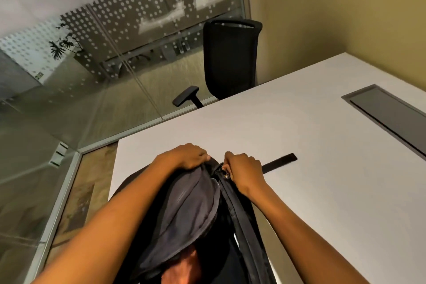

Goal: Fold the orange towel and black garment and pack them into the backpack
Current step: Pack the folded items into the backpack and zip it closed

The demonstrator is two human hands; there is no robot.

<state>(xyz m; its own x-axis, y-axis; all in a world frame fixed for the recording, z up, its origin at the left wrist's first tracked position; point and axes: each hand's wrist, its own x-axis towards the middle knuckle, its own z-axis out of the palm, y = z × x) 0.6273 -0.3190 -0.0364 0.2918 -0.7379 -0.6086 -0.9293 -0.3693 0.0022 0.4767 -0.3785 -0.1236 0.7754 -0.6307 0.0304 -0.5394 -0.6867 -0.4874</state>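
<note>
Dark grey backpack with orange towel inside, white table, black chair.

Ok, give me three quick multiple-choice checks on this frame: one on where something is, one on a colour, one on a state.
1. Where does the black strap lie?
A. on the white table, beyond the right hand
B. on the chair seat
C. on the floor

2. What colour is the cloth showing in the backpack opening?
A. blue
B. orange
C. white

3. What is the right hand doing?
A. resting flat on the table
B. hanging off the table edge
C. pinching at the zipper at the bag's top

Answers: 1 A, the strap lies flat on the table past the hand. 2 B, the orange towel shows at the bottom edge. 3 C, its fingers curl at the zipper while the left hand grips the flap.
</note>
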